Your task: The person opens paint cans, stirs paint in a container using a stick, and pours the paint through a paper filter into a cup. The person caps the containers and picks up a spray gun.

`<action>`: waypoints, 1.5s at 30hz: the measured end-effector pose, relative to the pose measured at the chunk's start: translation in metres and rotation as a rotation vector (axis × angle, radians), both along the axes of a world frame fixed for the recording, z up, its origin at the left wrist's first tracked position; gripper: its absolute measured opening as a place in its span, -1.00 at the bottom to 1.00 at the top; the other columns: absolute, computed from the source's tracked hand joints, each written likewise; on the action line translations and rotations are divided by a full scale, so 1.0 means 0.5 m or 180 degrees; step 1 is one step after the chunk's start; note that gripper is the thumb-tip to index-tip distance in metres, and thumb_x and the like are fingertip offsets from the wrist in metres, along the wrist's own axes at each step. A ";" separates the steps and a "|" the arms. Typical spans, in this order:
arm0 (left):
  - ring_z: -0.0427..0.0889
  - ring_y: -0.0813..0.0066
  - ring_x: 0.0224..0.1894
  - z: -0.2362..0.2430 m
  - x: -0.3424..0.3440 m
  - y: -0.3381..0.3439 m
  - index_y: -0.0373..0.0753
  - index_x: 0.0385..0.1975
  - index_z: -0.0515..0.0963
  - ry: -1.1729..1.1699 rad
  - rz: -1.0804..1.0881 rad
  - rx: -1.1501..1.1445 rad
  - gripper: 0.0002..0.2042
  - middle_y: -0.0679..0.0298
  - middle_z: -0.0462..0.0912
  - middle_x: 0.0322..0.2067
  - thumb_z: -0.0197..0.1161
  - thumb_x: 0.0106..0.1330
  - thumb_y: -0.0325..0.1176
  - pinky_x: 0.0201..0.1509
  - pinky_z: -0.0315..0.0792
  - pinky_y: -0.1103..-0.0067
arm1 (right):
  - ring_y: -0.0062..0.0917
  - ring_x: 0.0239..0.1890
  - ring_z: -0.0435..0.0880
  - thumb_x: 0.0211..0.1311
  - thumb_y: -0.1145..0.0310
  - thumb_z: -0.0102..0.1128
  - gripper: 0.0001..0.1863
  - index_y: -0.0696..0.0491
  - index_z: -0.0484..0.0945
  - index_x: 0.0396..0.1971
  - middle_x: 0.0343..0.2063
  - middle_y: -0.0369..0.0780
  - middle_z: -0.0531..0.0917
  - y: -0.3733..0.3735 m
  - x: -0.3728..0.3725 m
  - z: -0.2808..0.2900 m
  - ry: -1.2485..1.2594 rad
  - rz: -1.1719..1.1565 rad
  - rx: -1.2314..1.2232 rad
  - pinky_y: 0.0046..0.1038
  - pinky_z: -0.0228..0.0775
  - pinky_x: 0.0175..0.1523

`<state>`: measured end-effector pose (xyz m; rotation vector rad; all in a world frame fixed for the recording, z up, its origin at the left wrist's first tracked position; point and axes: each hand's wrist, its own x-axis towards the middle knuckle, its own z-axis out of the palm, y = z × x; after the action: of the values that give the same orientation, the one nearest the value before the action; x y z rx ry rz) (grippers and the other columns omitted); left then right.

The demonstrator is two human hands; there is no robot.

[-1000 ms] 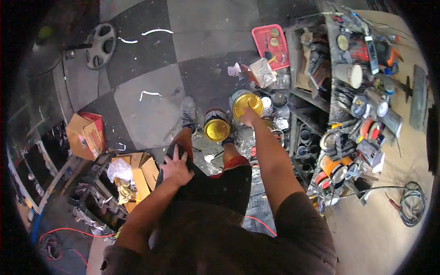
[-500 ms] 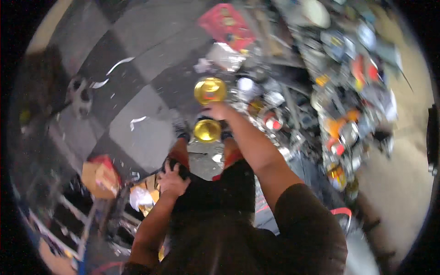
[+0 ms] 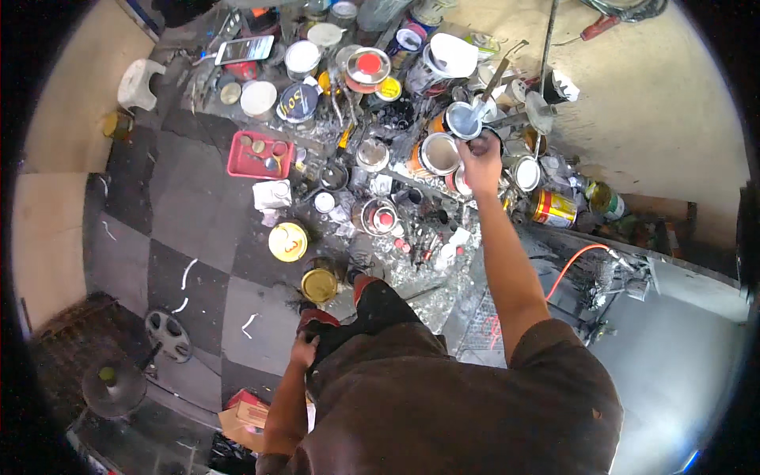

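My right hand [image 3: 481, 165] reaches out to the crowded bench, its fingers curled beside a cup of grey paint [image 3: 461, 119] with a flat stirring stick [image 3: 492, 85] in it. Something dark shows between those fingers; I cannot make out what it is. Just left of the hand is an open can [image 3: 439, 153] with greyish contents. My left hand [image 3: 303, 348] lies on my left thigh, holding nothing. On the floor by my feet stand a can with a yellow lid [image 3: 287, 241] and a can with a gold-coloured top [image 3: 320, 285].
A red tray [image 3: 260, 154] with small round pieces lies left of the bench. Many cans and lids crowd the bench, with a phone [image 3: 245, 50] at its far left. An orange hose [image 3: 574, 265] curves at the right. A white stool [image 3: 141, 85] stands far left.
My view has swung to the right. My right hand has left the gold-topped cans at my feet and moved out to the bench. My left hand stays on my thigh.
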<state>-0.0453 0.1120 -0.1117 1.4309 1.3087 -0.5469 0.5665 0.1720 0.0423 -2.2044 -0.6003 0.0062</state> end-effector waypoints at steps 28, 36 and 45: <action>0.60 -0.03 0.22 0.275 0.139 0.075 -0.21 0.22 0.57 0.0577 -0.1013 -0.0314 -0.40 -0.09 0.64 0.14 0.11 0.44 0.16 0.31 0.42 0.25 | 0.14 0.32 0.36 -0.31 0.08 0.70 0.37 0.11 -0.07 0.47 0.26 0.21 0.37 0.058 0.183 -0.030 0.0306 -0.0080 -0.0514 -0.06 0.24 0.44; 0.62 -0.01 0.21 0.287 0.151 0.089 -0.22 0.23 0.56 0.0047 -0.0631 -0.0228 -0.44 -0.09 0.67 0.11 0.20 0.40 0.07 0.27 0.46 0.29 | 0.12 0.35 0.30 -0.32 0.09 0.70 0.43 0.04 -0.14 0.52 0.31 0.15 0.31 0.088 0.159 -0.040 0.0659 -0.0048 -0.0361 -0.02 0.19 0.47; 0.64 -0.05 0.15 0.296 0.152 0.097 -0.28 0.19 0.57 -0.0141 -0.1072 0.0432 -0.46 -0.12 0.69 0.04 0.27 0.36 0.00 0.24 0.48 0.25 | 0.13 0.29 0.33 -0.26 0.03 0.67 0.35 0.05 -0.05 0.52 0.24 0.16 0.35 0.071 0.124 0.075 -0.0424 0.0220 -0.0172 0.03 0.22 0.40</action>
<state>0.0306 0.1603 0.0366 1.7821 1.0918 -0.6521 0.6286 0.2076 0.0799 -2.2480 -0.7583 -0.0899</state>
